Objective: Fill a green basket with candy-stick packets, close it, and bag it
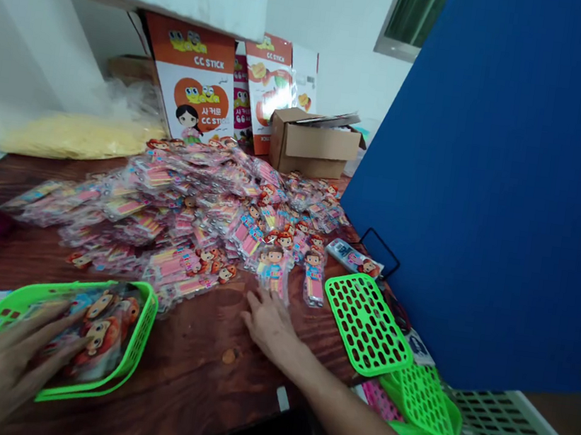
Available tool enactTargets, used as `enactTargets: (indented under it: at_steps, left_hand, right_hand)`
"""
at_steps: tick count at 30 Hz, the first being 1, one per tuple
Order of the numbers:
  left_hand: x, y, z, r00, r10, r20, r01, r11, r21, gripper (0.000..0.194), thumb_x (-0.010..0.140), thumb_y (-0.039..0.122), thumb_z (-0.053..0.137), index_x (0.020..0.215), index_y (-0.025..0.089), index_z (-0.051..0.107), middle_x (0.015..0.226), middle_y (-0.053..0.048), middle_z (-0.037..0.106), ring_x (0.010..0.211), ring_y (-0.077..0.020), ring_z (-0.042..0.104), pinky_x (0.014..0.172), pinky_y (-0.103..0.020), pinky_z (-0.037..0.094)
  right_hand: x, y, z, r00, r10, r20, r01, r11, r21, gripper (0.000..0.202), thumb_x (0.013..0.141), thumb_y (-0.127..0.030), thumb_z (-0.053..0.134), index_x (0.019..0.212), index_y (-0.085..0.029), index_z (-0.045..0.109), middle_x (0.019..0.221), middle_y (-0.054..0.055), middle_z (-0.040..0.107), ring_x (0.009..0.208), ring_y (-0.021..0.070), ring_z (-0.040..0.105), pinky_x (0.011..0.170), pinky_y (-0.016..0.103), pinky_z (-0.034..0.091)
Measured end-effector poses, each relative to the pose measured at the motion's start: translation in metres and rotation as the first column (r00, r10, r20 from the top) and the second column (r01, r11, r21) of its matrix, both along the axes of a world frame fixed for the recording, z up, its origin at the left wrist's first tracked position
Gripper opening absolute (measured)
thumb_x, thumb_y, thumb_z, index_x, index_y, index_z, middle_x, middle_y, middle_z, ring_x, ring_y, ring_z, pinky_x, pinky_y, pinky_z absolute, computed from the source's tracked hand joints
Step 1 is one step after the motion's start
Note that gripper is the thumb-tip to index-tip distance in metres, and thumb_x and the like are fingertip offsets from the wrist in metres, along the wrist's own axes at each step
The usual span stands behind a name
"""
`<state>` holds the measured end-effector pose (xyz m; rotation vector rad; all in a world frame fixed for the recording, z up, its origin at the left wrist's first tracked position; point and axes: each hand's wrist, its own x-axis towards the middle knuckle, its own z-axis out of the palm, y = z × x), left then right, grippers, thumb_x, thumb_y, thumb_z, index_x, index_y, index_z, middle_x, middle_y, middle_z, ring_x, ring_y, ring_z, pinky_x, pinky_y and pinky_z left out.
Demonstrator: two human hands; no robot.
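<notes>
Lying flat, clear cartoon-printed packet (273, 272), pink sticks inside

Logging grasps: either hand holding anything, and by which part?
Nothing gripped. Left hand lies flat on the packet in the green basket; right hand fingertips touch a packet.

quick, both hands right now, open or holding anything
Left hand: open, flat on the packets in the green basket, gripping nothing.
Right hand: open, fingertips at a candy packet, holding nothing.
</notes>
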<state>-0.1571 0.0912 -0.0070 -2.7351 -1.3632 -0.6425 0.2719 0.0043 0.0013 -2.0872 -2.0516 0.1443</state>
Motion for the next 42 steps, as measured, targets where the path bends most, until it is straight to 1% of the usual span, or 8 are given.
enactTargets:
  at_steps: [4,9,13,16,20,29,35,42]
  left_hand:
    - [0.02,-0.019,0.026,0.997,-0.069,0.038,0.067,0.997,0.05,0.035,0.093,0.034,0.041,0.122,0.025,0.057,0.142,-0.007,0.049,0.135,-0.0347,0.041,0.111,-0.06,0.037]
    - [0.123,-0.08,0.057,0.969,-0.072,0.234,0.036,0.987,0.155,0.043,0.093,0.03,0.049,0.136,0.028,0.043,0.137,-0.007,0.05,0.131,-0.031,0.045,0.11,-0.056,0.037]
    - [0.213,-0.109,0.023,0.974,-0.135,0.183,0.141,0.99,-0.022,0.039,0.095,0.027,0.048,0.133,0.024,0.045,0.123,-0.008,0.059,0.119,-0.0258,0.05,0.102,-0.045,0.044]
    - [0.243,-0.106,-0.005,0.997,0.073,-0.032,-0.077,0.984,-0.158,0.05,0.09,0.038,0.057,0.133,0.015,0.045,0.123,-0.015,0.056,0.109,-0.0308,0.051,0.089,-0.047,0.047]
    - [0.237,-0.092,-0.011,0.974,0.156,-0.164,-0.197,0.941,-0.276,0.041,0.085,0.042,0.062,0.116,0.016,0.055,0.115,-0.013,0.056,0.103,-0.0321,0.051,0.082,-0.046,0.045]
    - [0.194,-0.075,-0.011,0.933,0.244,0.265,-0.055,0.824,-0.564,0.037,0.083,0.044,0.058,0.109,0.019,0.048,0.099,-0.006,0.062,0.091,-0.0235,0.061,0.082,-0.039,0.049]
    - [0.187,-0.084,-0.005,0.999,0.053,0.013,-0.037,0.835,-0.549,0.03,0.086,0.034,0.053,0.113,0.02,0.057,0.11,-0.009,0.061,0.105,-0.0267,0.057,0.091,-0.041,0.043]
    - [0.208,-0.075,0.025,0.958,-0.046,-0.282,-0.132,0.804,-0.58,0.015,0.083,0.019,0.049,0.092,0.019,0.062,0.104,-0.009,0.066,0.103,-0.0269,0.059,0.082,-0.036,0.042]
  right_hand:
    - [0.041,0.012,0.017,0.999,-0.042,0.01,0.041,0.997,0.06,0.038,0.098,-0.03,0.037,0.13,-0.024,0.057,0.134,0.007,0.057,0.121,0.0252,0.049,0.103,0.041,0.036]
    - [0.042,0.006,-0.01,0.989,-0.027,0.142,0.027,1.0,0.0,0.049,0.097,-0.042,0.044,0.142,-0.022,0.045,0.147,0.013,0.043,0.128,0.0325,0.041,0.103,0.052,0.032]
    - [-0.013,-0.038,-0.011,0.983,-0.109,0.145,0.112,0.994,-0.015,0.05,0.094,-0.047,0.048,0.134,-0.017,0.052,0.122,0.018,0.059,0.109,0.0327,0.052,0.096,0.052,0.036]
    - [-0.018,-0.056,0.009,0.997,-0.025,0.078,0.035,0.992,-0.121,0.033,0.095,-0.041,0.049,0.12,-0.023,0.062,0.111,0.012,0.064,0.103,0.0284,0.056,0.096,0.049,0.035]
    - [0.029,-0.045,0.021,1.0,0.012,-0.014,-0.014,0.986,-0.168,0.024,0.097,-0.032,0.047,0.108,-0.022,0.066,0.111,0.009,0.063,0.108,0.0235,0.055,0.097,0.04,0.036]
    - [0.048,-0.023,0.01,0.993,0.122,0.011,-0.115,0.958,-0.264,0.033,0.083,-0.044,0.069,0.099,-0.017,0.061,0.112,0.012,0.059,0.106,0.0285,0.052,0.087,0.039,0.037]
    - [0.065,-0.017,0.013,0.984,0.111,-0.14,-0.149,0.943,-0.299,0.023,0.085,-0.03,0.066,0.101,-0.02,0.055,0.1,0.004,0.066,0.097,0.0218,0.06,0.086,0.034,0.033]
    - [0.083,0.072,0.045,0.913,0.381,0.149,-0.332,0.903,-0.275,0.055,0.078,-0.018,0.066,0.131,-0.027,0.051,0.11,0.005,0.069,0.107,0.0234,0.06,0.097,0.037,0.033]
